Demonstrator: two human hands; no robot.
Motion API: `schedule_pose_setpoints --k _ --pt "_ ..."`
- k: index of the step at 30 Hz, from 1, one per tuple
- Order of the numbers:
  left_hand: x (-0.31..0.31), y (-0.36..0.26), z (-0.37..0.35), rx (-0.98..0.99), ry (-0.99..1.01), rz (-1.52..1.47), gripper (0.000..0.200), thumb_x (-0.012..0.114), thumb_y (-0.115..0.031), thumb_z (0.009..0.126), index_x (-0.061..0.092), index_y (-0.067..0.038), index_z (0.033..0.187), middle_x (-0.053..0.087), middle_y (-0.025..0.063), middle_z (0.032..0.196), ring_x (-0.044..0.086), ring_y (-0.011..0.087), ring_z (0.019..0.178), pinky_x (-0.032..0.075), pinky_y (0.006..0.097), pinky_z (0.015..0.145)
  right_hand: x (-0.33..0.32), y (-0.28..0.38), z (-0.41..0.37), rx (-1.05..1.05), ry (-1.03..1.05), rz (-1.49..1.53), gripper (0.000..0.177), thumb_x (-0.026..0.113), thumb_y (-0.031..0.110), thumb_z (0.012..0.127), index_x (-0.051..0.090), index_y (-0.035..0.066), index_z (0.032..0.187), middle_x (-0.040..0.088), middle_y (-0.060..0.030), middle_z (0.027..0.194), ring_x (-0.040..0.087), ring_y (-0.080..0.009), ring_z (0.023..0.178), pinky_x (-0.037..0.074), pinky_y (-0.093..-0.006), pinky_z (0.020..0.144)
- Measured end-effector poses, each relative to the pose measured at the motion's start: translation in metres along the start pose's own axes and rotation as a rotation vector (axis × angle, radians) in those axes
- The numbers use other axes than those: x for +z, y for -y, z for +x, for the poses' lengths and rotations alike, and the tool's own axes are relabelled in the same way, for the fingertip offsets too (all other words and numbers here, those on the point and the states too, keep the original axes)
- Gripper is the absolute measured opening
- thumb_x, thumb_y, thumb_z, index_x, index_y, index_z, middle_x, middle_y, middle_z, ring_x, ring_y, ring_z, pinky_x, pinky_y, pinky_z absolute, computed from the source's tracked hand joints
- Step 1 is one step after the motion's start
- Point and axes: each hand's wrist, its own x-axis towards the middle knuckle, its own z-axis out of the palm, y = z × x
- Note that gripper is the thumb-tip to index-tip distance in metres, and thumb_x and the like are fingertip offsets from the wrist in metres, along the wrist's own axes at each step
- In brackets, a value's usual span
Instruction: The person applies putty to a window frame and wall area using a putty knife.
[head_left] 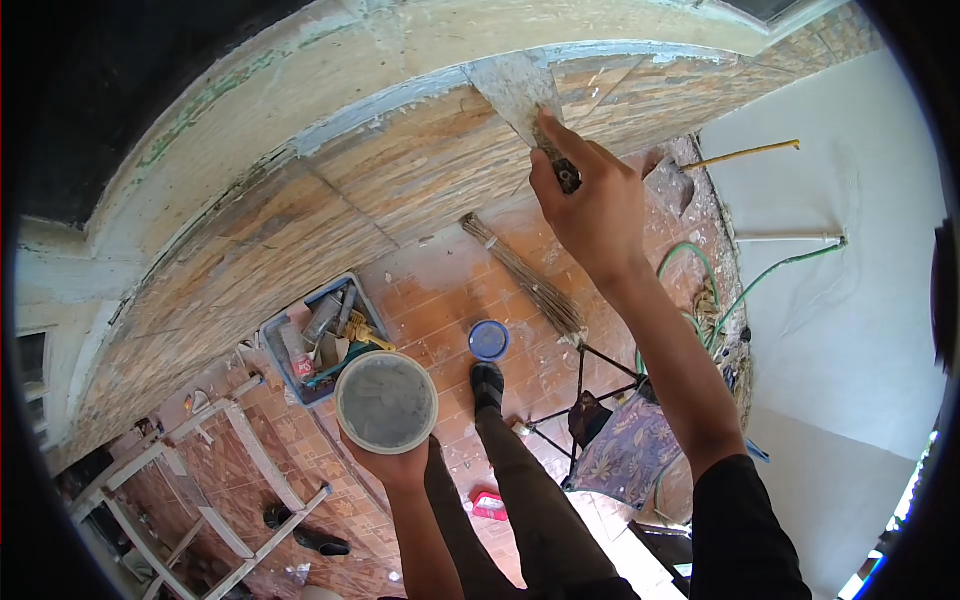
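In the head view my right hand (590,205) grips a putty knife (512,95), index finger pressed along the wide, smeared blade. The blade lies against the seam (400,105) between the painted ledge and the stone-patterned wall tiles (410,180); pale blue-grey filler runs along that seam. My left hand (400,468) holds up a round tub (432,410) from below, its fingers mostly hidden under it. Smooth grey paste (388,402) fills the tub close to its rim.
Below stand a tool bin (368,300) and a blue-rimmed lid or container (489,341). A stick broom (525,275) lies on the tiled floor. Right are a folding chair (630,450) and a green hose (780,275); a wooden ladder-like frame (250,450) is at lower left.
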Motion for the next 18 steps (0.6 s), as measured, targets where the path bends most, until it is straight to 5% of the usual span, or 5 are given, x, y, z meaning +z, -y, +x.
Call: schedule_pose_setpoints --k 4,18 --pt "0.0 0.002 0.001 -0.022 -0.024 -0.055 0.061 0.047 -0.059 0.101 0.051 -0.019 0.148 0.052 0.0033 0.151 0.047 0.028 0.141 0.039 0.0526 0.116 -0.018 0.004 0.012 0.075 0.101 -0.057 0.036 0.074 0.021 0.089 0.074 0.01 0.124 0.076 -0.0185 0.102 0.076 -0.031 0.084 0.06 -0.0385 0.074" --pt "0.039 0.004 -0.002 -0.013 0.049 -0.08 0.06 0.05 -0.058 0.099 0.054 -0.019 0.145 0.054 0.0027 0.148 0.049 0.027 0.138 0.04 0.0515 0.114 -0.028 -0.009 0.016 0.222 0.068 -0.139 0.037 0.071 0.024 0.089 0.074 0.008 0.122 0.074 -0.0208 0.087 0.074 -0.0363 0.077 0.059 -0.0442 0.07"
